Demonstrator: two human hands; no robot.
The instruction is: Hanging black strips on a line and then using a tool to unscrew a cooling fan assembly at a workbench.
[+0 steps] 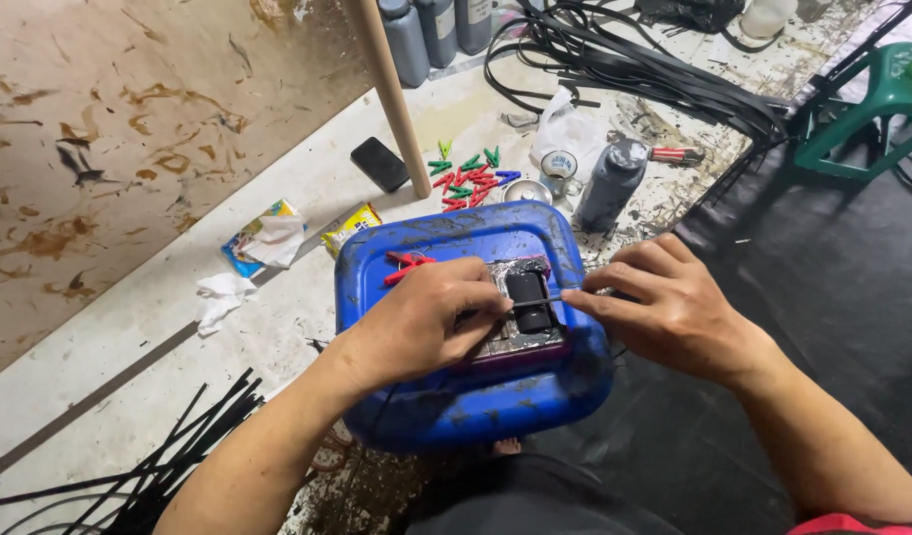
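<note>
Biggest risk imo: the strip (543,300) slips out of my pinch. It's thin, black and held taut across the black block (528,301), w/ only fingertips gripping each end, so any uneven pull could twist it or drag it off the block. The block sits on a grimy metal plate (515,342) on top of the blue drum (476,327); drum top looks smeared w/ black stuff, so my fingers are prob slick too. A hard tug might also shift the plate, since I can't tell if it's fixed down. Red clip (404,266) lies by my knuckles, could get knocked off the lid.

Pose: left hand (426,317) comes in from lower left, palm down, resting on the drum, thumb and forefinger closed on the strip's left end. Right hand (674,307) comes in from the right, wrist raised off the drum edge, fingertips pinched on the right end, other fingers curled loose. Both forearms angle inward, strip stretched level between them
</note>
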